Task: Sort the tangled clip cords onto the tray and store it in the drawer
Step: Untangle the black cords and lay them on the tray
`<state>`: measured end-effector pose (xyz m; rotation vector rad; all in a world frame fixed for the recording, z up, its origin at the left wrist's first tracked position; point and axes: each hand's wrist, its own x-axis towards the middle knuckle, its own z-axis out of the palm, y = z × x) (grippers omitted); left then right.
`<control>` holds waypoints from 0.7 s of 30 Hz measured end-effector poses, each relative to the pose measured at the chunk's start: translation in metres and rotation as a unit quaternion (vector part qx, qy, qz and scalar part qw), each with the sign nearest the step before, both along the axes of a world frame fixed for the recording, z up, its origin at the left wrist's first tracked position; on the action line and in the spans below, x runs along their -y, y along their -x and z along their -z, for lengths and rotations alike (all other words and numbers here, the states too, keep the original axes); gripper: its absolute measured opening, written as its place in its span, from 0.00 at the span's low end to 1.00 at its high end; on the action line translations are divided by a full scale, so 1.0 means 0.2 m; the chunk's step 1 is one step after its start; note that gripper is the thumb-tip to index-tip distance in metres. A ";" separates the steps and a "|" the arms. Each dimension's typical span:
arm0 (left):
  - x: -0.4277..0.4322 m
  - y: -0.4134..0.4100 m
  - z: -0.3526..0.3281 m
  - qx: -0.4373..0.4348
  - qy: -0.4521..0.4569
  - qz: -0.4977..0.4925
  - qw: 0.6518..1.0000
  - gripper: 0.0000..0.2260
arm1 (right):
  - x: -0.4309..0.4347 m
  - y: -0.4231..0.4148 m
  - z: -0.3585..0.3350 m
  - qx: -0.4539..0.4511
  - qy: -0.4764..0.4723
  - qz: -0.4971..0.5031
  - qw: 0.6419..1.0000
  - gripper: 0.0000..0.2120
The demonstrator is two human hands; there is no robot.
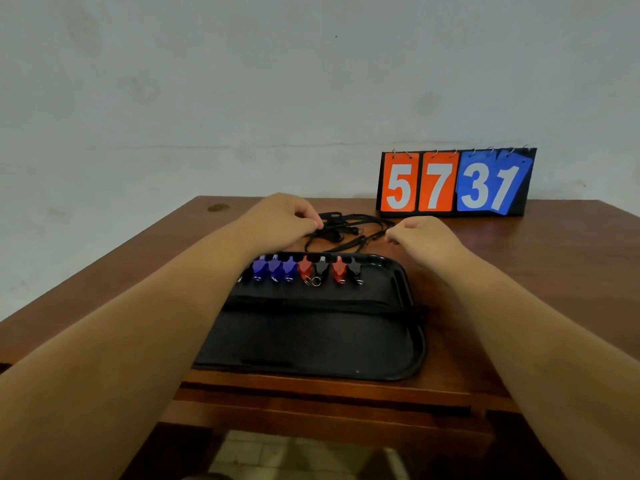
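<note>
Pale, mottled wall rises behind your brown wooden table point(519, 271). At the table's far edge, on the right, a black flip scoreboard point(455, 183) shows orange 5 and 7, then blue 3 and 1. Nearer you lies the black tray point(414, 341), with a flat black fabric piece point(304, 327) spread across it. A row of clips point(304, 268) runs along the tray's far edge: three blue, then red, black, red, black. The tangled black clip cords point(349, 230) lie on the table just beyond the tray, between your hands. Your left hand point(287, 220) has its fingers curled, pinching the tangle at its left side. Your right hand point(420, 239) also has curled fingers, with thumb and forefinger closed on the cords' right end.
</note>
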<state>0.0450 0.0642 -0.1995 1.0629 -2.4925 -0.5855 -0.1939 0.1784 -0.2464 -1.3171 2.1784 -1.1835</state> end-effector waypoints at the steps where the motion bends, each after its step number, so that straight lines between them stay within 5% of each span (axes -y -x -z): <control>1: 0.02 0.06 0.00 0.010 -0.002 0.004 1.000 0.06 | 0.03 0.03 0.01 0.008 -0.001 0.003 1.000 0.09; 8: 0.15 0.41 0.06 0.098 0.004 0.026 0.995 0.06 | 0.10 0.19 0.17 0.018 0.027 0.035 0.999 0.09; 14: 0.21 0.64 0.16 0.173 -0.011 0.015 0.985 0.17 | 0.14 0.25 0.17 0.056 0.024 0.032 0.998 0.13; 21: 0.27 0.72 0.17 0.152 -0.029 0.020 0.988 0.12 | 0.18 0.28 0.19 0.031 0.018 -0.002 0.999 0.19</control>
